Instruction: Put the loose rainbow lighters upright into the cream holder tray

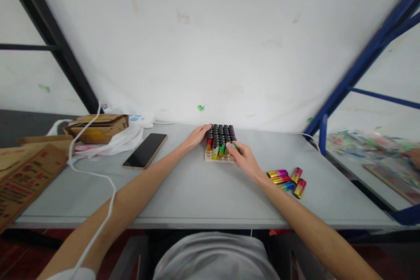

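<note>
A pale tray (217, 160) stands on the desk near the wall, filled with upright lighters (221, 133) with black tops and bodies in red, yellow and green. My left hand (198, 134) is at the tray's far left corner, its fingers closed against the outer lighters and steadying the tray. At the near right corner my right hand (242, 155) pinches a green lighter (234, 145), its body partly covered by the fingers. To the right of that hand lie several loose, shiny cylinders (281, 179) in red, gold, purple and blue.
A phone (145, 151) lies left of the tray on the grey desk (197, 192). Farther left are cardboard boxes (98, 127) and a white plastic bag (123, 142). A white cable (110, 179) hangs across my left arm. Blue metal posts (354, 70) frame the right side.
</note>
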`<state>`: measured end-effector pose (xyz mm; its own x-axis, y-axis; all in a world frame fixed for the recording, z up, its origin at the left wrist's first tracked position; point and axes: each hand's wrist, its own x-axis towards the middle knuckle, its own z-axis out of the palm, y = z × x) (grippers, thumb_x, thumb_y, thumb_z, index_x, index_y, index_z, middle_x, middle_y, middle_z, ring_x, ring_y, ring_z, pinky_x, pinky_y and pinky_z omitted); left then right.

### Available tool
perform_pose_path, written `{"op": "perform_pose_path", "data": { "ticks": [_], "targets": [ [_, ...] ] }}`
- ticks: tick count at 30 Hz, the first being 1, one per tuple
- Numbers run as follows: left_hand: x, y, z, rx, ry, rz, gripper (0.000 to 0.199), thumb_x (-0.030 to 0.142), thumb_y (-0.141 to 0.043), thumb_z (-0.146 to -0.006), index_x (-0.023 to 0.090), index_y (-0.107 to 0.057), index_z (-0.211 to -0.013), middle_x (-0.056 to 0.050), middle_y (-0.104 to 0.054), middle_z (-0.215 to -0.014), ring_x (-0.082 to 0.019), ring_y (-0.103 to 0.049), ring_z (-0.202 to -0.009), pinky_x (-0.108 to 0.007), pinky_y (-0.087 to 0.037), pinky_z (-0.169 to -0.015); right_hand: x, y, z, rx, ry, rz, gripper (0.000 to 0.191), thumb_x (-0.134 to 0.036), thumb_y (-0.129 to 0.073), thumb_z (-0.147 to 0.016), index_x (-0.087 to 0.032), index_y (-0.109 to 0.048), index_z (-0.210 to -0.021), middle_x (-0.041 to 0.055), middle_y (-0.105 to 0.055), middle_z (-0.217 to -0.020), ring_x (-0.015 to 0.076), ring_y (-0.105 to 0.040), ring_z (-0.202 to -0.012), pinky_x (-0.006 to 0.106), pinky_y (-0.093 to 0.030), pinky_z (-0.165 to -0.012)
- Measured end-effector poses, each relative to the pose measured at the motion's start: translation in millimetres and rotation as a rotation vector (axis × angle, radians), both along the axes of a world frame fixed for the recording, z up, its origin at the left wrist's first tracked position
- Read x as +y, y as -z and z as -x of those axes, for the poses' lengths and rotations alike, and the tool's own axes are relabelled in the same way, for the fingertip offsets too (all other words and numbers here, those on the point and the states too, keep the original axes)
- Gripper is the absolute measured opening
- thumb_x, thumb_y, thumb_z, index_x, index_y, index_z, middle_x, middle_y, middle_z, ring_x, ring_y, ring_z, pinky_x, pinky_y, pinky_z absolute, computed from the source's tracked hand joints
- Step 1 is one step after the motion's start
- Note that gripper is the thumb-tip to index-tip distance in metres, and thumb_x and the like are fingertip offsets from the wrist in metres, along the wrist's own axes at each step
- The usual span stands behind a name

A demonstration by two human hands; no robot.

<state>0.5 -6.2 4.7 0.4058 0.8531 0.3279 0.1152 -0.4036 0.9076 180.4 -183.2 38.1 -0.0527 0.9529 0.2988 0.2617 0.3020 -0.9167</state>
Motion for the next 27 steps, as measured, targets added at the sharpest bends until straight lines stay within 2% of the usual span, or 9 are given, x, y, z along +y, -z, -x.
{"op": "perform_pose_path", "data": {
  "ticks": [3,7,13,17,19,22,25,27],
  "targets": [
    [-2,-1.2,0,0.004,-0.004,0.011,0.052,0.062,-0.049,-0.088,0.016,-0.072,-0.097,-0.007,-0.075,-0.108,-0.026,-0.061,-0.108,-0.037,-0.042,-0.104,0,7.4,2,-0.117,0.125,-0.111,0.047,-0.055,-0.054,-0.090,-0.021,-0.041,-0.061,-0.0039,-0.036,-0.058,0.0117,-0.035,-0.057,0.026,-0.026,-0.053],
    [0,0.9,0,-0.004,-0.006,0.015,0.053,0.062,-0.049,-0.087,0.015,-0.071,-0.097,-0.008,-0.075,-0.108,-0.026,-0.061,-0.109,-0.037,-0.042,-0.105,0,10.4,4,-0.131,0.197,-0.115,0.040,-0.045,-0.050,-0.088,-0.021,-0.041,-0.058,-0.0037,-0.036,-0.057,0.0117,-0.033,-0.056,0.027,-0.025,-0.054],
    [3,3.4,-1,-0.009,0.004,0.021,0.052,0.063,-0.049,-0.087,0.016,-0.072,-0.096,-0.007,-0.075,-0.105,-0.026,-0.062,-0.107,-0.038,-0.043,-0.104,-1,5.2,-2,-0.164,0.148,-0.162,0.039,-0.049,-0.049,-0.093,-0.021,-0.045,-0.065,-0.0030,-0.041,-0.061,0.0129,-0.038,-0.059,0.026,-0.029,-0.055],
    [2,1.4,0,0.002,-0.001,0.009,0.054,0.064,-0.048,-0.086,0.016,-0.072,-0.097,-0.007,-0.075,-0.108,-0.026,-0.061,-0.107,-0.037,-0.043,-0.103,-6,-3.9,-5,-0.212,0.093,-0.168,0.034,-0.054,-0.047,-0.099,-0.022,-0.057,-0.095,-0.0020,-0.051,-0.069,0.0148,-0.046,-0.062,0.026,-0.037,-0.056],
    [1,0.3,1,0.014,0.000,-0.002,0.055,0.064,-0.048,-0.086,0.016,-0.071,-0.096,-0.007,-0.075,-0.107,-0.026,-0.062,-0.106,-0.037,-0.043,-0.103,-8,-9.0,-7,-0.277,0.040,-0.197,0.035,-0.054,-0.045,-0.101,-0.022,-0.059,-0.103,0.0014,-0.056,-0.078,0.0162,-0.051,-0.067,0.026,-0.041,-0.055],
    [0,-0.4,1,0.014,-0.003,-0.015,0.053,0.063,-0.048,-0.087,0.016,-0.071,-0.094,-0.008,-0.075,-0.106,-0.026,-0.062,-0.105,-0.038,-0.043,-0.103,-8,-13.2,-10,-0.428,-0.010,-0.304,0.037,-0.054,-0.048,-0.100,-0.021,-0.064,-0.098,0.0069,-0.060,-0.091,0.0185,-0.058,-0.079,0.028,-0.047,-0.061],
    [0,0.5,1,-0.005,-0.008,-0.009,0.052,0.063,-0.049,-0.087,0.016,-0.072,-0.096,-0.008,-0.075,-0.109,-0.027,-0.062,-0.108,-0.038,-0.043,-0.103,-3,-11.6,-12,-0.577,0.010,-0.359,0.041,-0.056,-0.050,-0.099,-0.021,-0.066,-0.086,0.0040,-0.061,-0.077,0.0169,-0.056,-0.069,0.030,-0.047,-0.066],
    [1,1.2,1,-0.006,-0.013,-0.002,0.053,0.063,-0.050,-0.086,0.016,-0.072,-0.098,-0.009,-0.075,-0.111,-0.027,-0.061,-0.110,-0.038,-0.043,-0.104,0,-8.6,-12,-0.601,0.035,-0.345,0.042,-0.057,-0.050,-0.099,-0.020,-0.067,-0.087,0.0015,-0.062,-0.069,0.0155,-0.054,-0.060,0.029,-0.046,-0.064]
  ]
}}
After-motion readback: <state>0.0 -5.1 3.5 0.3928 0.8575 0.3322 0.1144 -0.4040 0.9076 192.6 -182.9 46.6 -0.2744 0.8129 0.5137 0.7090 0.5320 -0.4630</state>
